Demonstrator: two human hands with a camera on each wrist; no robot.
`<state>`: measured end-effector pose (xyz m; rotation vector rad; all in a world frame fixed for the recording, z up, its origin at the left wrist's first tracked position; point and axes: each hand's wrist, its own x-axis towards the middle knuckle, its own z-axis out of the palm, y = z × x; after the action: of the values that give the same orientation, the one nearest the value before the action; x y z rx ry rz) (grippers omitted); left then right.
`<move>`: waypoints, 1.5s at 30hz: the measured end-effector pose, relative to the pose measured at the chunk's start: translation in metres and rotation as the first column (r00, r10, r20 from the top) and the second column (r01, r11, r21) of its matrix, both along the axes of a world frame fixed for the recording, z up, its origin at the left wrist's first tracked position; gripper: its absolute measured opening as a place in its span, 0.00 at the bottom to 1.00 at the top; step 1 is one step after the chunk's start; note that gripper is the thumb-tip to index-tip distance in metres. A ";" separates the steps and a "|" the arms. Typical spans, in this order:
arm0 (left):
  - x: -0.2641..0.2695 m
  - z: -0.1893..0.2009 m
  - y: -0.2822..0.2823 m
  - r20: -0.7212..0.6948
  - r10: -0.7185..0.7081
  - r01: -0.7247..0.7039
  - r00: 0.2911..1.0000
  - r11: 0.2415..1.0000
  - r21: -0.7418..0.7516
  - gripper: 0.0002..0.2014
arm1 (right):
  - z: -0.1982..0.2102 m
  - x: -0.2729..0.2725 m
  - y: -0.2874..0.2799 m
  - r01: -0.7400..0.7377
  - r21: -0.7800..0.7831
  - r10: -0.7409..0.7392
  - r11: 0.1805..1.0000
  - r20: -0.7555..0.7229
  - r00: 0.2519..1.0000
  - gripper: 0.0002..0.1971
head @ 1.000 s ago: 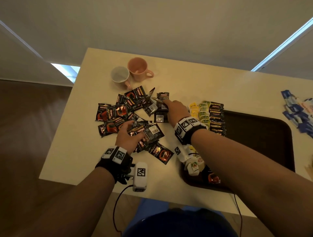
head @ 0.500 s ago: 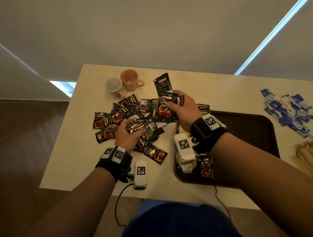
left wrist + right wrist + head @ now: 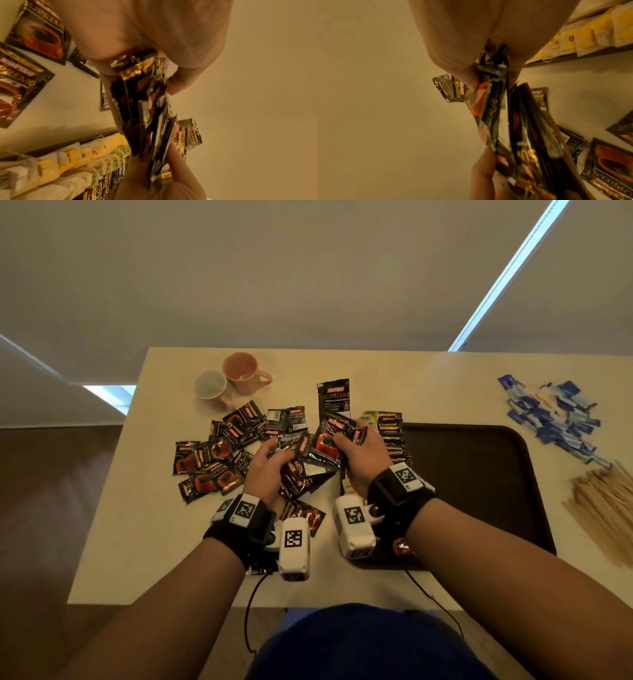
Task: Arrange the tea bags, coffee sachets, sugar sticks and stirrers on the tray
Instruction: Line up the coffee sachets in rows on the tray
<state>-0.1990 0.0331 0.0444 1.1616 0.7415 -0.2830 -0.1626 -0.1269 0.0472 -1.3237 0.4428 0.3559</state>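
Grip, right hand: right hand (image 3: pixel 359 455) is curled round a fanned bunch of coffee sachets (image 3: pixel 334 440), thumb on the printed faces, one sachet standing up above the rest toward the upper centre of the head view.
Grip, left hand: left hand (image 3: pixel 265 470) is curled round a second clutch of sachets (image 3: pixel 298 477) at centre frame; both wrist views show the packs edge-on, pinched between thumb and fingers (image 3: pixel 181 79).
Relation of the two bunches: they touch or overlap between the hands; which sachet belongs to which hand at the join cannot be told.
Long axis: the held packs run roughly away from the person, toward the top of the frame.
Where the sachets must go: tray (image 3: pixel 479 446) lies just right of the right hand, so that hand is the nearer one; its left part already carries a column of dark sachets (image 3: pixel 394 436) beside rows of tea bags (image 3: pixel 72 159).
Judged step: gathering loose sachets into one squared stack before laying it on the tray.
Loose pile: more sachets (image 3: pixel 219 457) lie scattered on the bench (image 3: pixel 109 542), left of the left hand.
Other stock: sugar sticks (image 3: pixel 555 419) at upper right and stirrers (image 3: pixel 606 508) at right edge, both off the tray.
Beyond: two cups (image 3: pixel 226 381) stand at upper left of the bench.
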 end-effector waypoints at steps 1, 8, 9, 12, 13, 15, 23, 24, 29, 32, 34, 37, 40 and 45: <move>0.001 0.001 -0.004 0.001 0.003 -0.003 1.000 1.000 0.009 0.20 | 0.000 -0.001 0.001 -0.004 0.008 0.004 1.000 0.006 1.000 0.10; 0.003 0.009 -0.018 0.047 -0.100 0.093 0.994 0.986 0.136 0.24 | -0.001 -0.007 0.004 -0.027 -0.111 0.032 0.993 0.039 0.999 0.16; 0.003 0.009 -0.017 0.057 -0.124 0.114 0.991 0.980 0.163 0.27 | 0.000 -0.009 0.005 -0.036 -0.129 0.043 0.991 0.056 0.997 0.15; 0.001 0.008 -0.016 0.073 -0.173 0.150 0.982 0.956 0.251 0.22 | 0.004 -0.012 0.003 -0.054 -0.156 0.069 0.986 0.088 0.994 0.14; 0.001 0.008 -0.015 0.077 -0.189 0.164 0.979 0.953 0.256 0.20 | 0.006 -0.013 0.001 -0.066 -0.145 0.080 0.987 0.092 0.993 0.14; 0.002 0.008 -0.013 0.080 -0.226 0.198 0.971 0.943 0.267 0.21 | 0.009 -0.011 -0.007 -0.096 -0.117 0.107 0.988 0.083 0.991 0.10; 0.003 0.012 -0.015 0.059 -0.347 0.310 0.936 0.892 0.329 0.47 | 0.021 0.010 -0.037 -0.065 -0.326 0.129 0.943 0.177 0.976 0.10; 0.004 0.010 -0.017 0.054 -0.348 0.310 0.936 0.887 0.342 0.49 | 0.021 0.013 -0.041 -0.046 -0.324 0.107 0.945 0.174 0.979 0.06; 0.009 0.007 -0.031 0.077 -0.334 0.288 0.939 0.890 0.353 0.37 | 0.019 0.029 -0.072 -0.013 -0.312 0.053 0.950 0.120 0.991 0.07; 0.013 0.000 -0.046 0.101 -0.326 0.270 0.940 0.891 0.365 0.29 | 0.018 0.034 -0.092 -0.010 -0.312 0.043 0.950 0.098 0.994 0.08; 0.014 0.001 -0.061 0.112 -0.318 0.261 0.942 0.899 0.352 0.26 | 0.018 0.035 -0.105 -0.011 -0.270 0.028 0.963 0.060 0.998 0.07; 0.017 0.000 -0.083 0.090 -0.280 0.242 0.956 0.923 0.299 0.24 | 0.025 0.038 -0.123 0.024 -0.134 -0.021 0.991 0.025 0.999 0.04; 0.022 0.001 -0.101 0.073 -0.258 0.224 0.963 0.924 0.311 0.27 | 0.038 0.046 -0.138 0.125 -0.083 -0.120 0.989 0.061 0.991 0.04; 0.031 0.010 -0.120 0.061 -0.198 0.178 0.978 0.953 0.243 0.34 | 0.050 0.047 -0.136 0.034 -0.170 -0.008 0.985 0.151 0.989 0.03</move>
<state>-0.1677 -0.0873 0.0542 1.4668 0.6008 -0.3081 -0.1155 -0.2633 0.0969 -1.5017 0.3669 0.2018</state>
